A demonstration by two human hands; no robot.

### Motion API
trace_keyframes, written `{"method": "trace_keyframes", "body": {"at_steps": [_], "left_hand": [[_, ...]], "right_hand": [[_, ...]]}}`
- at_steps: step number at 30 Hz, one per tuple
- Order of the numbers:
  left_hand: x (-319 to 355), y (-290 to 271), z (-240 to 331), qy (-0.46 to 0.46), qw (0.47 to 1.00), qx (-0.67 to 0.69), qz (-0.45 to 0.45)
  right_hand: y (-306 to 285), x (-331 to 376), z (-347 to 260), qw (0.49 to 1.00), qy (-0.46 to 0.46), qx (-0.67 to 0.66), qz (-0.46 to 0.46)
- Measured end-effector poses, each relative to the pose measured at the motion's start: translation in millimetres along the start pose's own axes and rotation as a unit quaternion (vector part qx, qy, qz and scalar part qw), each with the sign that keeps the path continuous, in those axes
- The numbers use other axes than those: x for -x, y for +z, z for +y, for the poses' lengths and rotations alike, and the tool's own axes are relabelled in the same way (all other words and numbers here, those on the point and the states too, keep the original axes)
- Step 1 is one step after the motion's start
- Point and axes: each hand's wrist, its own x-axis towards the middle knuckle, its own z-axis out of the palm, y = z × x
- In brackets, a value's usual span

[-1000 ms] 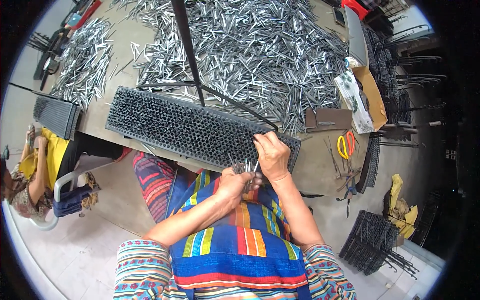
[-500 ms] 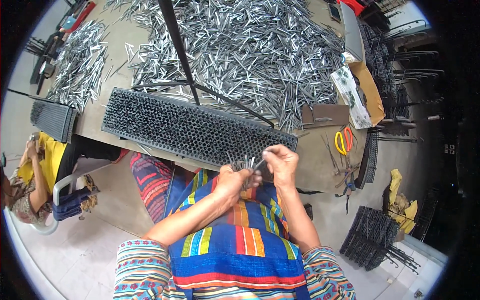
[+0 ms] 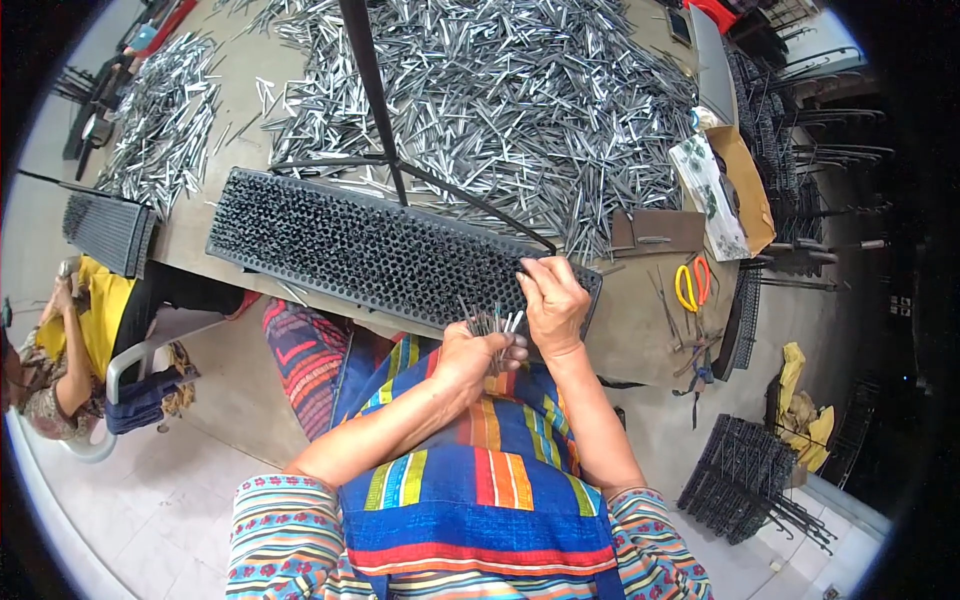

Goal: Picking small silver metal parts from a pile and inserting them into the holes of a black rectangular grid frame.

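My left hand [image 3: 468, 358] is closed around a small bundle of thin metal pins [image 3: 492, 322], held upright just below the table edge. My right hand [image 3: 552, 303] rests at the near right end of a long black grid tray [image 3: 360, 245] full of small holes, its fingers pinching at the tray's edge right above the bundle. The tray lies slanted along the near edge of the table [image 3: 640, 330]. A large heap of loose metal pins [image 3: 500, 90] covers the table beyond the tray.
A black stand's legs [image 3: 385, 140] cross over the tray. Yellow-handled scissors [image 3: 690, 283] and a cardboard piece [image 3: 658, 232] lie to the right. A second pile of pins [image 3: 160, 110] and another black tray [image 3: 108, 232] sit left, beside a seated person in yellow [image 3: 75, 330]. Black racks [image 3: 745, 480] stand on the floor.
My right hand dropped to the bundle in my left hand, then rose again to the tray's near right edge. The left hand kept hold of the bundle.
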Motion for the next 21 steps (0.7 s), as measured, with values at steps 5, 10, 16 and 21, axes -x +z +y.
{"method": "trace_keyframes", "body": {"at_steps": [5, 10, 16, 21], "left_hand": [[-3.3, 1.7, -2.6, 0.007, 0.999, 0.032, -0.008], [-2.3, 5.3, -1.0, 0.003, 1.0, 0.028, 0.0], [-0.6, 7.7, 0.3, -0.003, 0.999, 0.036, -0.004], [-2.8, 6.3, 1.1, -0.002, 0.999, 0.034, -0.003]], "right_hand": [[-9.3, -2.1, 0.1, 0.997, -0.055, 0.036, -0.034], [-17.3, -2.5, -2.2, 0.996, -0.028, 0.045, -0.067], [-17.6, -5.8, 3.4, 0.993, -0.074, 0.057, -0.075], [-17.6, -3.8, 4.8, 0.993, -0.064, 0.064, -0.074]]}}
